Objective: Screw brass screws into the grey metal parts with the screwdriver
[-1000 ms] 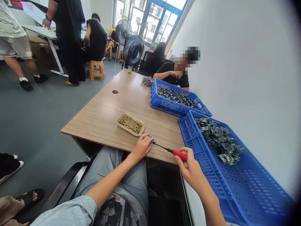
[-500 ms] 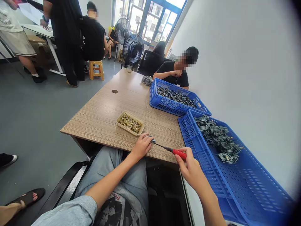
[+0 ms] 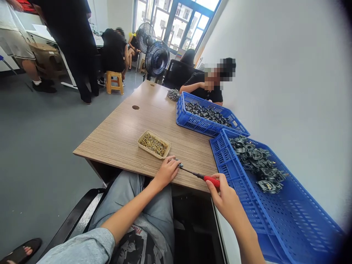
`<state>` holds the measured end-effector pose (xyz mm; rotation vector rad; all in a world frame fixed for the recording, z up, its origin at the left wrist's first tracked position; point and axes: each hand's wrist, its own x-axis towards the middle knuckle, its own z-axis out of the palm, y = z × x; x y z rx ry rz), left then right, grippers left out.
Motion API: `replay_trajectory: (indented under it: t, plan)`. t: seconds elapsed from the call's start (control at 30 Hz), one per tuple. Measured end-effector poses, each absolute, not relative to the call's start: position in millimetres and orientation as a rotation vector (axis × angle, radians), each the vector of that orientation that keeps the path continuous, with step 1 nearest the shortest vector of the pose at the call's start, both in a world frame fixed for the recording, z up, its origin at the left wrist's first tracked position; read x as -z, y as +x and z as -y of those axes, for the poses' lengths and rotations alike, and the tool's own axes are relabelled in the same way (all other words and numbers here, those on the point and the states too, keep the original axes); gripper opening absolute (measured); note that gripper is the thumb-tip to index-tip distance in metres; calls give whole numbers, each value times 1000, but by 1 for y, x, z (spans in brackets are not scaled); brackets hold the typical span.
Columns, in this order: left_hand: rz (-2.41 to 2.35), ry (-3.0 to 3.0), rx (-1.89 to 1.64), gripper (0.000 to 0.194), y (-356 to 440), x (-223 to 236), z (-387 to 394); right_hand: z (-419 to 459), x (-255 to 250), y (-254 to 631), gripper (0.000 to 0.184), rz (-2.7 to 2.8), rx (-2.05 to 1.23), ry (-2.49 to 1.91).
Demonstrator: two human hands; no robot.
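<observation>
Red-handled screwdriver (image 3: 211,180): who has it?

Right hand (image 3: 224,198), fingers closed around the handle. The steel shaft runs left, low over the desk edge.

And the tip?

It sits at a small grey metal part (image 3: 176,163), which the left hand (image 3: 166,172) pinches between its fingertips. That hand rests at the edge of the wood-grain laminate desk (image 3: 118,143). The exact contact at the tip is too small to confirm.

Next out from the hands?

Beige tray (image 3: 145,135), on the desk just beyond the left hand, filled with brass screws (image 3: 153,144). To the right, a blue perforated plastic crate (image 3: 233,190) holds a heap of dark die-cast metal parts (image 3: 257,163).

Further along?

A second blue crate (image 3: 198,123) lies corner to corner with the first, loaded with similar dark parts (image 3: 206,113). A small pile of silvery metal pieces (image 3: 173,95) lies on the desk beside it.

Far end?

A seated co-worker (image 3: 203,88) in a black shirt, at the end of the desk, hands raised near the chin. Beyond stand two black pedestal fans (image 3: 156,58), then tall windows (image 3: 181,25).
</observation>
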<state>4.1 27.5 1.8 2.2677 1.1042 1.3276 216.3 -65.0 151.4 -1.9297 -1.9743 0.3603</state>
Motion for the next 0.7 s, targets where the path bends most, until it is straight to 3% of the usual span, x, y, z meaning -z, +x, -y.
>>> replay_trajectory:
  t: [0.1, 0.27, 0.4, 0.57, 0.7]
  plan:
    - [-1109, 2269, -1323, 37, 4, -1, -28, 66, -152, 215, 33, 1986, -469, -1799]
    - [-1106, 2273, -1328, 37, 4, 0, -29, 66, -152, 217, 31, 1972, -366, -1986]
    - [-1105, 2276, -1331, 37, 4, -1, -28, 65, -149, 219, 30, 2006, -474, -1812]
    - [-1107, 2269, -1331, 36, 4, -2, -28, 66, -149, 217, 32, 1975, -324, -1992]
    - [-1103, 2271, -1330, 36, 4, -1, -28, 67, -151, 214, 33, 1970, -457, -1847]
